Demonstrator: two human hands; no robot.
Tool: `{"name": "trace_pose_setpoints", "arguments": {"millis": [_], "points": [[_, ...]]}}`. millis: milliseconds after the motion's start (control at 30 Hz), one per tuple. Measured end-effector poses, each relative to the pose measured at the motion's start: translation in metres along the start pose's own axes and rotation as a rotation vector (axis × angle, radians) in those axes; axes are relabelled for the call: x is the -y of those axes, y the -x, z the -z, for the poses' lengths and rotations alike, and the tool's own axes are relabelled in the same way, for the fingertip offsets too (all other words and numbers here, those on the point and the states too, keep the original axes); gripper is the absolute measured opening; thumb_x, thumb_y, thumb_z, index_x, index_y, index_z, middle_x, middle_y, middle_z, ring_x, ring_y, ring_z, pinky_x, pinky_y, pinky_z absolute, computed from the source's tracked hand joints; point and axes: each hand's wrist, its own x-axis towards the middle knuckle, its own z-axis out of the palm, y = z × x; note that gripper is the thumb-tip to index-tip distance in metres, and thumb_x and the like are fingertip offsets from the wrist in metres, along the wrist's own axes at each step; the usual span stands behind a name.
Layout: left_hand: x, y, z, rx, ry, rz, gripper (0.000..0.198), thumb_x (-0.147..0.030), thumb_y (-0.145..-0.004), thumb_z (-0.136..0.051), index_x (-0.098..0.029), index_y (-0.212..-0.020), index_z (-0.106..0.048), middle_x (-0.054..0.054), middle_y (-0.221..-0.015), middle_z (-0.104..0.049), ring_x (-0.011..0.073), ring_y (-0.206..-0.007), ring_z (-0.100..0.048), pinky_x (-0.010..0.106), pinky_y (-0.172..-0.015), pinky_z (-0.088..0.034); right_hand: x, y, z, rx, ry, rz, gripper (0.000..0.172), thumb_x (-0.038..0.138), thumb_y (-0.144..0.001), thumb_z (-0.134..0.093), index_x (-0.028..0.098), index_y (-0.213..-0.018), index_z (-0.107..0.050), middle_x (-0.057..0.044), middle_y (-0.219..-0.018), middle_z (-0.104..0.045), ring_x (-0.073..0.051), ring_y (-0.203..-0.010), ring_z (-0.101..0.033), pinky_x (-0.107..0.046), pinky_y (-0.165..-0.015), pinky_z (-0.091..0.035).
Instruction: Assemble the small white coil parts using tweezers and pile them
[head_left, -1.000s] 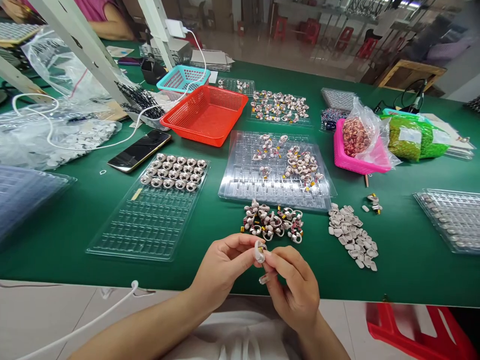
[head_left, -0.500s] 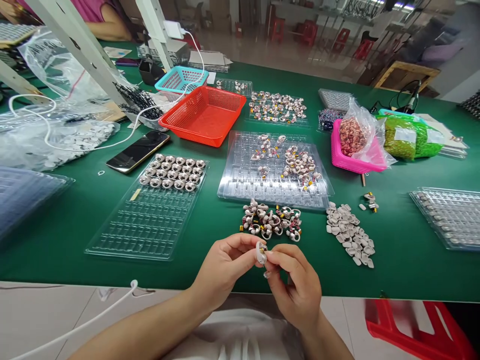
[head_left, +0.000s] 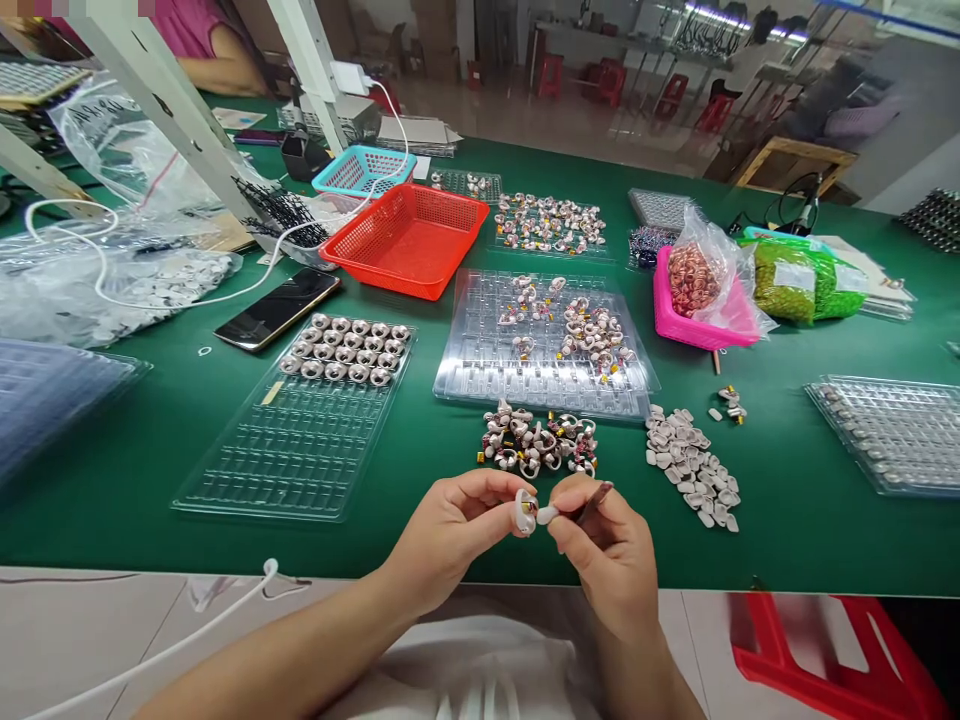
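My left hand pinches a pale ear-clip earbud between thumb and fingers, its open side with a gold-coloured inner part facing right. Close beside it, my right hand grips a small whitish cover piece at the fingertips. A thin dark stick-like tool also lies in that hand; its kind cannot be made out. Just beyond the hands is a heap of earbuds with yellow and red bits. A pile of whitish cover pieces lies to the right.
Left stands a clear tray with rows of shiny earbuds at its far end. Ahead are stacked clear trays bearing more earbuds, a red basket and a phone. A pink basket and a filled tray sit right.
My right hand has drawn slightly right, apart from the earbud. The cover piece and the dark tool now show in it. The left hand still holds the earbud, turned a little.
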Motion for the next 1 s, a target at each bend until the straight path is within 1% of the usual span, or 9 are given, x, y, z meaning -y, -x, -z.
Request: {"name": "trace_pose_setpoints", "arguments": {"millis": [133, 200, 300, 400, 533, 700, 800, 1000], "points": [[-0.0045, 0.0016, -0.0025, -0.004, -0.042, -0.023, 0.021, -0.034, -0.074, -0.087, -0.017, -0.084, -0.082, 0.002, -0.074, -0.076, 0.0098, -0.068, -0.062, 0.017, -0.065, -0.050, 0.0029, -0.0029, -0.0010, 0.079, -0.048, -0.047, 0.005, 0.023, -0.091, -0.071, 0.026, -0.095, -0.071, 0.001, -0.086, -0.062, -0.011, -0.075, -0.057, -0.020, -0.065, -0.046], [-0.0062, 0.0029, -0.0031, -0.005, -0.068, -0.047, 0.018, -0.032, -0.074, -0.087, -0.017, -0.084, -0.083, 0.002, -0.075, -0.077, 0.0103, -0.067, -0.063, 0.017, -0.065, -0.051, 0.0031, -0.0049, -0.0025, 0.083, -0.034, -0.043, 0.005, 0.023, -0.091, -0.071, 0.026, -0.095, -0.072, 0.001, -0.085, -0.061, -0.011, -0.075, -0.056, -0.020, -0.065, -0.045], [-0.0070, 0.0048, -0.0026, -0.028, -0.139, -0.097, 0.013, -0.026, -0.076, -0.084, -0.018, -0.086, -0.083, 0.004, -0.079, -0.079, 0.0132, -0.070, -0.067, 0.020, -0.067, -0.054, 0.0018, -0.0063, -0.0038, 0.067, 0.008, -0.015, 0.007, 0.021, -0.091, -0.071, 0.027, -0.095, -0.073, 0.001, -0.087, -0.062, -0.011, -0.074, -0.056, -0.021, -0.062, -0.043], [-0.0067, 0.0055, -0.0012, -0.049, -0.251, -0.192, 0.011, -0.019, -0.078, -0.079, -0.017, -0.087, -0.083, 0.006, -0.081, -0.080, 0.0152, -0.071, -0.070, 0.022, -0.068, -0.056, -0.0002, -0.0052, -0.0036, 0.053, 0.043, 0.010, 0.011, 0.019, -0.091, -0.071, 0.028, -0.096, -0.075, 0.001, -0.089, -0.063, -0.011, -0.074, -0.057, -0.022, -0.061, -0.043], [-0.0064, 0.0045, 0.0004, -0.064, -0.420, -0.351, 0.015, -0.014, -0.079, -0.074, -0.015, -0.089, -0.084, 0.007, -0.074, -0.078, 0.0155, -0.066, -0.068, 0.022, -0.062, -0.054, -0.0017, -0.0026, -0.0030, 0.034, 0.059, 0.028, 0.016, 0.016, -0.090, -0.072, 0.030, -0.097, -0.077, 0.000, -0.088, -0.064, -0.012, -0.074, -0.058, -0.023, -0.058, -0.043], [-0.0039, 0.0041, 0.0028, -0.017, -0.532, -0.509, 0.019, -0.010, -0.082, -0.071, -0.014, -0.096, -0.083, 0.008, -0.072, -0.078, 0.0163, -0.065, -0.067, 0.025, -0.062, -0.053, -0.0023, -0.0039, -0.0044, 0.026, 0.044, 0.050, 0.020, 0.014, -0.089, -0.072, 0.030, -0.098, -0.078, -0.001, -0.087, -0.065, -0.012, -0.072, -0.059, -0.023, -0.055, -0.043], [-0.0022, 0.0046, 0.0039, -0.017, -0.569, -0.573, 0.020, -0.007, -0.082, -0.071, -0.015, -0.097, -0.082, 0.008, -0.073, -0.078, 0.0159, -0.065, -0.067, 0.024, -0.062, -0.054, -0.0025, -0.0058, -0.0045, 0.029, 0.052, 0.053, 0.021, 0.013, -0.089, -0.073, 0.030, -0.098, -0.078, -0.001, -0.087, -0.066, -0.012, -0.073, -0.060, -0.023, -0.056, -0.044], [-0.0029, 0.0047, 0.0043, 0.006, -0.634, -0.650, 0.023, -0.005, -0.085, -0.069, -0.015, -0.102, -0.081, 0.005, -0.072, -0.077, 0.0142, -0.064, -0.068, 0.022, -0.062, -0.054, -0.0022, -0.0066, -0.0026, 0.029, 0.063, 0.024, 0.018, 0.013, -0.088, -0.073, 0.029, -0.094, -0.078, -0.001, -0.085, -0.065, -0.013, -0.073, -0.061, -0.022, -0.055, -0.044]]}}
